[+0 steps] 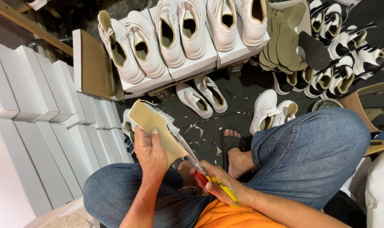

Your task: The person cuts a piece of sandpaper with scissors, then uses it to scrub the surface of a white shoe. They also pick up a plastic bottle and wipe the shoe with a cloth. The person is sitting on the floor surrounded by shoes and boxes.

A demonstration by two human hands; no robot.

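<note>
My left hand [149, 154] holds a tan insole [151, 124] with a white shoe upper behind it, thumb pressed on the insole's face. My right hand [215, 181] grips scissors with red and yellow handles [215, 183], their blades reaching along the insole's lower right edge. Both hands work above my lap, between my knees in blue jeans [310, 152].
White shoes [181, 29] stand in pairs on white boxes [192, 67] ahead. A stack of tan insoles [282, 40] lies at upper right beside black-and-white shoes [344, 46]. Rows of white boxes [39, 126] fill the left. Trimmings litter the dark floor [238, 101] by my sandalled foot [234, 147].
</note>
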